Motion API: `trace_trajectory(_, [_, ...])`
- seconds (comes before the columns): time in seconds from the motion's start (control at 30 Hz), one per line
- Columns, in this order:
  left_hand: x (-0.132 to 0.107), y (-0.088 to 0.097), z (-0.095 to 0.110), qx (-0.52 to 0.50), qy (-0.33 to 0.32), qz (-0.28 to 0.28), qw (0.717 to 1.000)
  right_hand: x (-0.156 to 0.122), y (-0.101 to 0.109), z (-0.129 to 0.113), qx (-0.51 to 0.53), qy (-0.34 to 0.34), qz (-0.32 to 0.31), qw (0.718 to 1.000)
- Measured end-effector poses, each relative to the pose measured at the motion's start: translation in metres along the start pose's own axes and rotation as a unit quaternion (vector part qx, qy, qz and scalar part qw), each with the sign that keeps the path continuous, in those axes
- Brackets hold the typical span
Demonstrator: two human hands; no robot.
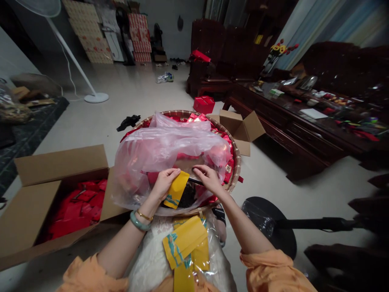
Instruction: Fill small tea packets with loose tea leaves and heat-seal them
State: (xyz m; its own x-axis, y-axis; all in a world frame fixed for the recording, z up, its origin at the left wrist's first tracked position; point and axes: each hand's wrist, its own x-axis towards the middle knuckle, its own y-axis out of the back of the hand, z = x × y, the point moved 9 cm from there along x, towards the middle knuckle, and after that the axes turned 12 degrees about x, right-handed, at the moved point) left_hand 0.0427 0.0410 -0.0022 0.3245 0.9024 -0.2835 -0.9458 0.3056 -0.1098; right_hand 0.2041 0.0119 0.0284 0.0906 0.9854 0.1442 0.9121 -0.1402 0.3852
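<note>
My left hand (164, 183) is closed on a small yellow packet (176, 189), holding it upright over the near rim of a round woven basket (235, 160). My right hand (207, 178) pinches a thin dark tool (194, 181) whose tip meets the packet's opening. Beneath the packet lies a pile of dark loose material (187, 196). A large clear plastic bag (164, 150) billows over the basket, with red packets (197, 117) showing behind it. More yellow packets (185, 243) rest in a clear bag on my lap.
An open cardboard box (45, 202) of red packets stands at my left. A smaller open carton (240, 127) sits behind the basket. A dark fan base (273, 223) lies at the right. A long dark wooden table (304, 125) runs along the right side. A white fan stand (95, 97) is far left.
</note>
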Motion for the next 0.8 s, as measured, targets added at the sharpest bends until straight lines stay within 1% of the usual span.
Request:
trace_trajectory(0.03, [0.0,0.0,0.001,0.01,-0.014,0.006,1.0,0.0,-0.006,-0.007,0.071,0.004,-0.004,0.997])
trace_trajectory(0.07, [-0.001,0.001,0.003,0.022,-0.029,0.012,0.999,-0.001,-0.012,-0.011,0.118,-0.001,-0.008,0.993])
trace_trajectory(0.13, [-0.002,0.001,0.007,0.046,-0.054,0.02,0.997,-0.003,-0.021,-0.014,0.163,-0.028,-0.015,0.986])
trace_trajectory(0.2, [-0.004,0.0,0.007,0.059,-0.061,0.016,0.996,-0.005,-0.026,-0.012,0.184,-0.063,-0.023,0.981])
trace_trajectory(0.3, [-0.006,-0.005,0.002,0.049,-0.037,-0.004,0.998,-0.009,-0.03,-0.007,0.236,-0.113,-0.048,0.964])
trace_trajectory(0.4, [-0.009,-0.012,-0.002,0.041,-0.012,-0.032,0.999,-0.016,-0.036,-0.002,0.297,-0.164,-0.073,0.938])
trace_trajectory(0.47, [-0.011,-0.017,-0.001,0.049,-0.014,-0.058,0.997,-0.022,-0.038,0.001,0.319,-0.194,-0.084,0.924])
trace_trajectory(0.53, [-0.012,-0.021,0.001,0.056,-0.021,-0.084,0.995,-0.029,-0.035,0.004,0.321,-0.215,-0.098,0.917])
trace_trajectory(0.57, [-0.013,-0.02,0.002,0.053,-0.021,-0.089,0.994,-0.032,-0.029,0.004,0.318,-0.22,-0.101,0.917])
trace_trajectory(0.6, [-0.013,-0.018,0.003,0.045,-0.018,-0.088,0.995,-0.032,-0.018,0.004,0.315,-0.221,-0.098,0.918])
trace_trajectory(0.63, [-0.013,-0.014,0.004,0.032,-0.015,-0.078,0.996,-0.03,-0.001,0.003,0.317,-0.216,-0.081,0.92])
trace_trajectory(0.67, [-0.013,-0.009,0.006,0.017,-0.011,-0.065,0.998,-0.023,0.021,0.0,0.329,-0.198,-0.046,0.922])
trace_trajectory(0.7, [-0.013,-0.005,0.007,0.003,-0.008,-0.05,0.999,-0.014,0.049,-0.005,0.353,-0.169,0.002,0.92])
trace_trajectory(0.73, [-0.012,0.0,0.009,-0.007,-0.007,-0.036,0.999,-0.002,0.082,-0.011,0.385,-0.127,0.069,0.912])
trace_trajectory(0.77, [-0.012,0.004,0.011,-0.015,-0.006,-0.025,1.0,0.008,0.118,-0.015,0.425,-0.078,0.156,0.888])
trace_trajectory(0.8, [-0.011,0.007,0.012,-0.018,-0.007,-0.016,1.0,0.017,0.15,-0.019,0.458,-0.042,0.231,0.857])
